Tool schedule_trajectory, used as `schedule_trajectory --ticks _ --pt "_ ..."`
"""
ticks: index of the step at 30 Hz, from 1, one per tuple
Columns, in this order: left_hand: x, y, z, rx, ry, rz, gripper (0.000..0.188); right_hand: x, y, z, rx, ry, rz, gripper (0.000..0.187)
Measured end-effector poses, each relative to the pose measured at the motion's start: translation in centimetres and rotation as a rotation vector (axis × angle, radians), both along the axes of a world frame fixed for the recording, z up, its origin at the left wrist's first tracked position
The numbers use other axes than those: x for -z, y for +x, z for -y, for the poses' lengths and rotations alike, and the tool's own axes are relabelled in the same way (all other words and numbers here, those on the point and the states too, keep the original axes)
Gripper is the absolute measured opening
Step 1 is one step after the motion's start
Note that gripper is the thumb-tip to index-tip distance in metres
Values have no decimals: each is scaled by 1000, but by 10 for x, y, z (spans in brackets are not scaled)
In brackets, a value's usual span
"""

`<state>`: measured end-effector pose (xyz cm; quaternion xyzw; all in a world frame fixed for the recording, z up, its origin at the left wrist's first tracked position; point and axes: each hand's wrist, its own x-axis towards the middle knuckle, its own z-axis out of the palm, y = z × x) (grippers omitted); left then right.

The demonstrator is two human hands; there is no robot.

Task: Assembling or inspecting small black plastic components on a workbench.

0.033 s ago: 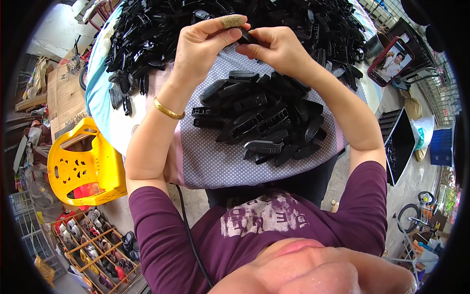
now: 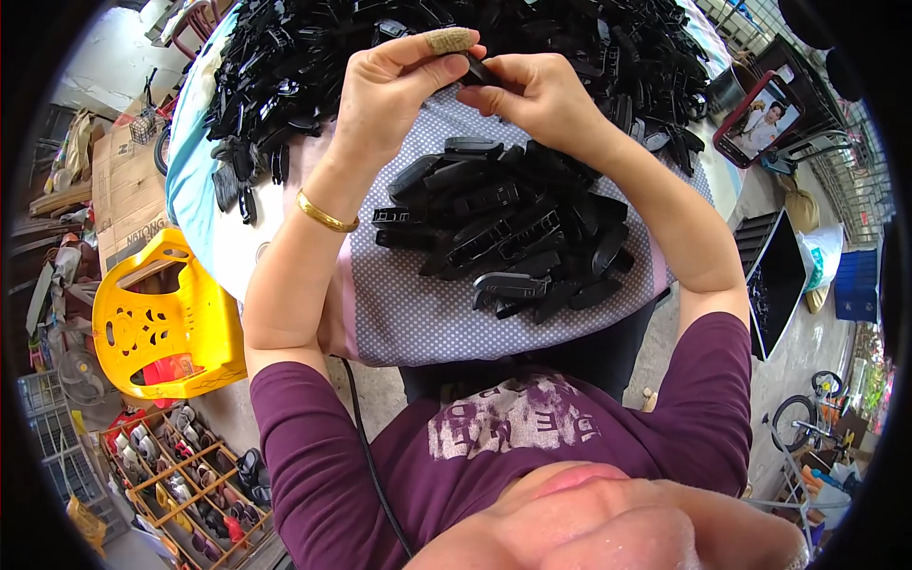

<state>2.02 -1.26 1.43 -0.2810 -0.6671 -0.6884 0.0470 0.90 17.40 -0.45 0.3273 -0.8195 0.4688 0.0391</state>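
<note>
Head view. Item: one small black piece point(image 2: 483, 74), held between both hands above the far part of the dotted cloth point(image 2: 399, 332), in front of the large heap of black parts point(image 2: 285, 81). Most of its outline is hidden by the fingers.

Left hand point(image 2: 391, 90): thumb and forefinger drawn close together at the piece's left end; a woven finger cover point(image 2: 450, 40) is worn on a fingertip. Right hand point(image 2: 543, 90): thumb and fingers pinched about the right end, with little gap left. How hard either grip is pressed cannot be told.

Stock nearby: a smaller pile of black parts point(image 2: 503, 233), loosely stacked on the cloth between the forearms, clear of both hands.

Handling notes, by judgement: the piece is best steadied by one pinch while pressure is applied by the other. Force is best kept low and in line with the piece, so that a slim part is not bent or flicked away. Bare fingertips are better kept off any sharp edge, and the covered one put to it.
</note>
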Motion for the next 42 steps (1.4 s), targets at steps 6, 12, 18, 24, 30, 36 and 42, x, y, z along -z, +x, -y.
schedule_trajectory --ticks 6,12,18,24,30,36,42 --pt "-12 5 6 44 -185 33 41 -47 -8 -37 -217 270 -16 40" --pt "-25 33 -15 326 -714 -192 57 -58 -35 -151 493 820 -73 35" --pt "-13 0 5 51 -468 -32 32 -35 -64 -156 450 789 -34 25" --pt "18 -25 20 -438 -1065 -418 26 -45 -48 -137 615 506 -353 21" --pt "36 -22 5 -597 -1172 -382 31 -5 -20 -33 153 362 -639 17" --pt "38 -13 7 -521 -1027 -363 35 2 -11 -27 -56 674 -411 24" --pt "28 -16 -3 -353 -533 -7 37 -6 -19 -36 -124 652 -131 32"
